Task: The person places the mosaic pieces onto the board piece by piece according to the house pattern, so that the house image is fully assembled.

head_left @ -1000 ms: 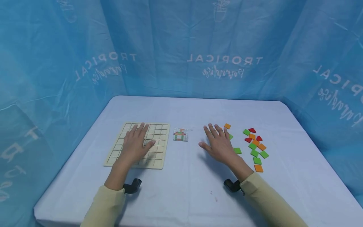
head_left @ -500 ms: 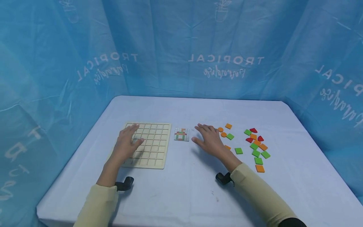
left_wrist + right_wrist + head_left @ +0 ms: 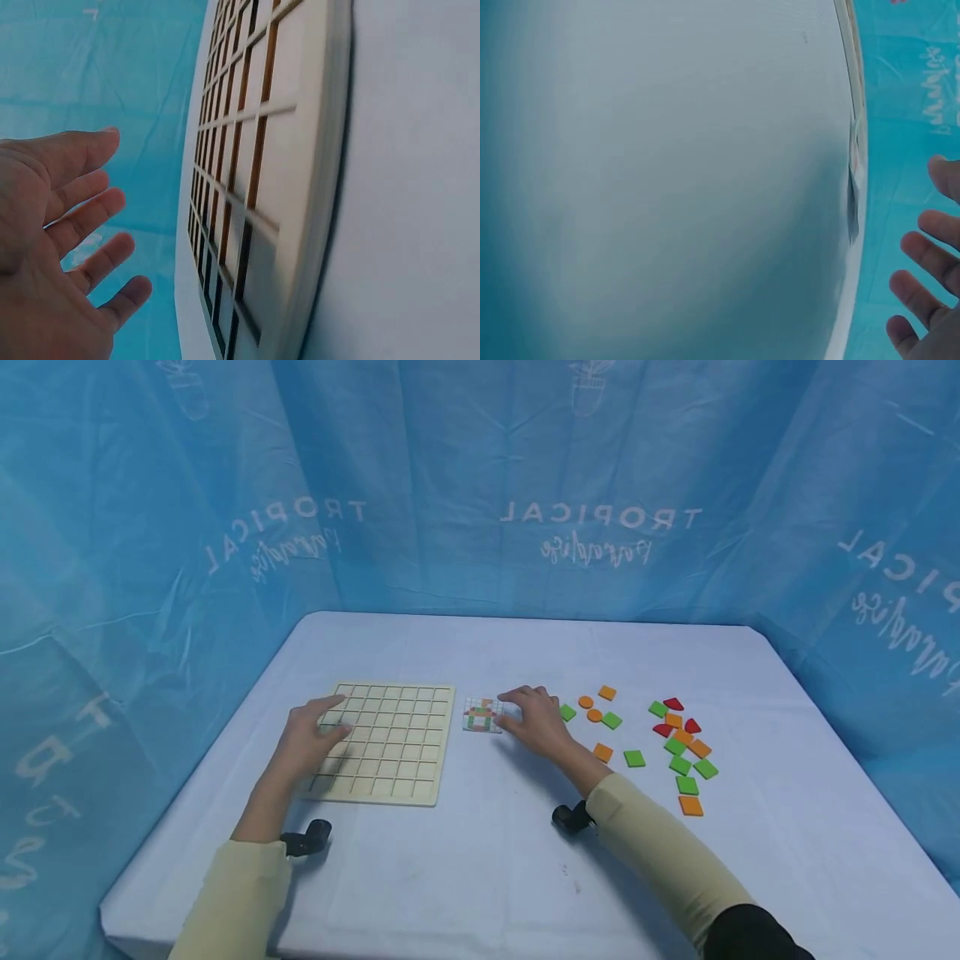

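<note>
Sleeves (image 3: 240, 893), beige, enter at 7 and 5 o'clock on the table (12 = far edge); black wrist cameras (image 3: 307, 839) just past the cuffs. Orange square tile (image 3: 691, 806) is nearest of the loose pieces, about 3 o'clock. Left hand (image 3: 303, 743): thumb and fingers wide apart, holding nothing, at the left edge of the cream grid board (image 3: 405, 768), about 10 o'clock. Right hand (image 3: 536, 722), toward 1 o'clock: thumb and fingers apart, tips at the right edge of the small picture card (image 3: 480, 717). Can't tell if they touch it. Card is at 12 o'clock, just right of the board. Other tiles at 2 o'clock: green squares (image 3: 611, 721), orange discs (image 3: 594, 715), red curved-edge pieces (image 3: 693, 726). Blue curtain (image 3: 450, 577) behind the table, mirrored "TROPICAL" lettering.
</note>
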Motion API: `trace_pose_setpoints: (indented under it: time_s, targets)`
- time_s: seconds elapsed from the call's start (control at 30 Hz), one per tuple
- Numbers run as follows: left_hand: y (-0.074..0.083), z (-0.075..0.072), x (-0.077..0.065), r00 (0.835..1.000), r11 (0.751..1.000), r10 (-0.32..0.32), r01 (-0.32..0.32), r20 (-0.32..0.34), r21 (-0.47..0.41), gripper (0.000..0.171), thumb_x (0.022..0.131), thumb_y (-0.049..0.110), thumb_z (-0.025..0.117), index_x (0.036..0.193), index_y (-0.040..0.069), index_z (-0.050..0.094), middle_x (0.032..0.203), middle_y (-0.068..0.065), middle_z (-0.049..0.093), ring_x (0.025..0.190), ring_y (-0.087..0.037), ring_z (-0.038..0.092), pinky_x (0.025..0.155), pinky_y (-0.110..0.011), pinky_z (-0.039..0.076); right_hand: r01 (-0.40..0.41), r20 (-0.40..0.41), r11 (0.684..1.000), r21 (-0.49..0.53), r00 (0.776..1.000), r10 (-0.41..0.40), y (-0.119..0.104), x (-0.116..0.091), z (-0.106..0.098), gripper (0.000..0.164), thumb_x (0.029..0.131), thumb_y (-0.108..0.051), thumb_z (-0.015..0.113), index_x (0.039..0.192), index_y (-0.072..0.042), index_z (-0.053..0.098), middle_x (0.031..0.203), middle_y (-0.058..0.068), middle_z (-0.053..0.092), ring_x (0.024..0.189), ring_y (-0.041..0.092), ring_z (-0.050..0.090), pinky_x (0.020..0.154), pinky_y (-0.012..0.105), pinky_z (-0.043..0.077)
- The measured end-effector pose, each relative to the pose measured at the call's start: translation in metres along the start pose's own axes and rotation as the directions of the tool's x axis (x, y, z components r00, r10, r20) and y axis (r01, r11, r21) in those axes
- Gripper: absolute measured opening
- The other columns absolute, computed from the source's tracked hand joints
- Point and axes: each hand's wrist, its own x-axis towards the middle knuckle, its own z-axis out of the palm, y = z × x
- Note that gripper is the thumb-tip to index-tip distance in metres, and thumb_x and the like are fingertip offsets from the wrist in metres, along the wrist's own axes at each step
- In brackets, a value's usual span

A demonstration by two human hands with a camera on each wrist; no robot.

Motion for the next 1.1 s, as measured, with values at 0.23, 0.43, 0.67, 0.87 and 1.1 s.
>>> trace_pose_setpoints:
  time_s: [0.23,0.43,0.67,0.87,1.1]
  targets:
    - [-0.011,-0.010,0.001,0.996,0.994,-0.061,0.067,0.064,-0.089,0.056,0.095,0.013,0.058,0.146,0.002,0.038,0.151,-0.027,0.025,0.139,-0.047,0.008,0.102,-0.067,0.013,-0.054,0.045,0.998,-0.013,0.998,0.054,-0.005,0.011,0.007,0.038,0.088,-0.030,0.070,0.123,-0.015,0.067,0.125,0.007,0.060,0.112,0.026,0.048,0.089,0.045,0.035]
    - [-0.020,-0.016,0.003,0.992,0.991,-0.081,0.090,0.101,-0.094,0.054,0.096,0.014,0.056,0.145,0.001,0.038,0.151,-0.026,0.025,0.139,-0.047,0.010,0.103,-0.066,0.013,-0.075,0.063,0.997,-0.016,0.995,0.076,-0.006,0.016,0.011,0.035,0.088,-0.029,0.069,0.121,-0.016,0.068,0.124,0.006,0.061,0.110,0.026,0.048,0.090,0.046,0.035]
    - [-0.034,-0.020,0.007,0.985,0.989,-0.096,0.110,0.140,-0.095,0.051,0.097,0.015,0.055,0.144,0.000,0.039,0.151,-0.026,0.025,0.139,-0.048,0.007,0.102,-0.067,0.012,-0.095,0.094,0.995,-0.022,0.991,0.096,-0.009,0.021,0.015,0.034,0.088,-0.029,0.069,0.121,-0.017,0.068,0.124,0.005,0.061,0.108,0.025,0.048,0.089,0.045,0.035]
    - [-0.043,-0.026,0.008,0.976,0.988,-0.103,0.123,0.193,-0.093,0.054,0.098,0.015,0.054,0.146,0.000,0.035,0.151,-0.027,0.022,0.138,-0.050,0.006,0.102,-0.067,0.013,-0.101,0.099,0.994,-0.050,0.990,0.106,-0.011,0.023,0.017,0.034,0.088,-0.030,0.069,0.120,-0.018,0.069,0.125,0.004,0.060,0.110,0.026,0.046,0.089,0.045,0.034]
    - [-0.057,-0.033,0.012,0.964,0.994,-0.056,0.079,0.261,-0.079,0.054,0.098,0.013,0.053,0.146,-0.002,0.034,0.151,-0.028,0.021,0.137,-0.051,0.010,0.103,-0.065,0.016,-0.104,0.102,0.992,-0.068,0.989,0.111,-0.007,0.024,0.019,0.035,0.089,-0.031,0.069,0.122,-0.019,0.068,0.126,0.004,0.058,0.110,0.026,0.045,0.089,0.045,0.034]
